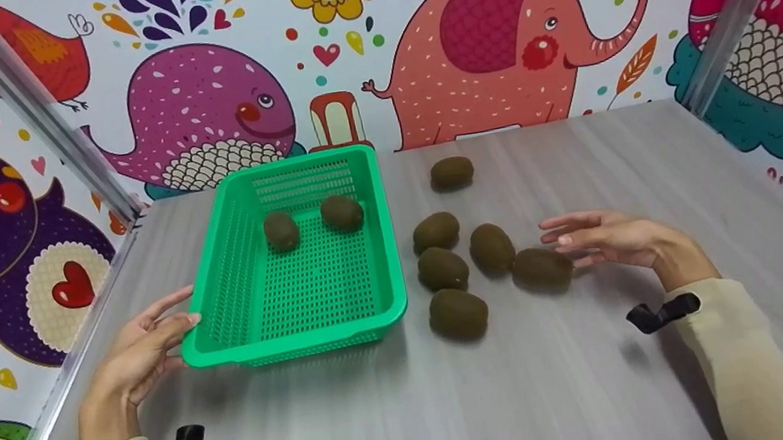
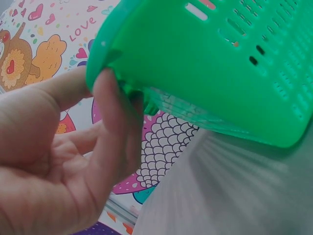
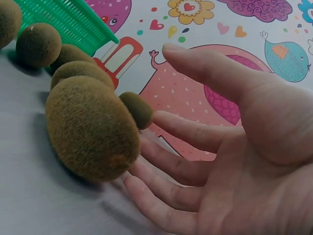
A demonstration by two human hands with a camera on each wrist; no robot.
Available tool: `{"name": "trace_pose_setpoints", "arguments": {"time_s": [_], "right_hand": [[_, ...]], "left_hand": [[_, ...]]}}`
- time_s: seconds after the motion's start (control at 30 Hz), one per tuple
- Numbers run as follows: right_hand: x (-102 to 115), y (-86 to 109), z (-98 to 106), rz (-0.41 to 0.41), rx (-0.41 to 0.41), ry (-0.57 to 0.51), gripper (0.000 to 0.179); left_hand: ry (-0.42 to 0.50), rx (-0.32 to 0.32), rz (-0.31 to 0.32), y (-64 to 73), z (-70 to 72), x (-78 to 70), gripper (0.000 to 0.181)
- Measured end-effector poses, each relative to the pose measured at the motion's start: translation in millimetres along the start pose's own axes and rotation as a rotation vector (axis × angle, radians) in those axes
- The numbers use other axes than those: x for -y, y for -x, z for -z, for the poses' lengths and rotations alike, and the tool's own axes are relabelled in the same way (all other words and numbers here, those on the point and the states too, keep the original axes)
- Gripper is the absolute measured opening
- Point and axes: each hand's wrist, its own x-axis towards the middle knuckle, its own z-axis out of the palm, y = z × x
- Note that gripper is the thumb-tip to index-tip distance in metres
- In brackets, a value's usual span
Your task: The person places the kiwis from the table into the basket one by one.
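Note:
My left hand [image 1: 134, 360] pinches the left rim of a green plastic basket [image 1: 300, 346], near its front corner. In the left wrist view, the fingers [image 2: 110, 103] lie against the basket's rim [image 2: 105, 46]. Inside the basket are two brown kiwis, one kiwi [image 1: 282, 231] on the left and another kiwi [image 1: 342, 213] beside it. My right hand [image 1: 613, 240] holds nothing, its fingers loosely spread beside the rightmost kiwi [image 1: 542, 270]. That kiwi appears large in the right wrist view, close to the fingertips [image 3: 134, 183]; whether they touch it I cannot tell.
Several more kiwis lie right of the basket, among them a front kiwi [image 1: 458, 314], a middle kiwi [image 1: 492, 249] and a separate back kiwi [image 1: 452, 173]. Cartoon-printed walls [image 1: 339, 53] with metal posts [image 1: 35, 100] bound the grey table [image 1: 358, 429].

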Motion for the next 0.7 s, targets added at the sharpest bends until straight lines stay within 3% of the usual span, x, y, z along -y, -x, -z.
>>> {"name": "trace_pose_setpoints", "arguments": {"time_s": [0.3,0.7], "right_hand": [[-7,-8.6,-3,0.017,0.025,0.080,0.065],[-3,-11.4,-11,-0.034,0.004,0.235,0.064]], "left_hand": [[-0.031,-0.002,-0.007,0.3,1.0,0.6,0.052],[-0.039,0.006,0.003,-1.3,1.6,0.7,0.054]]}}
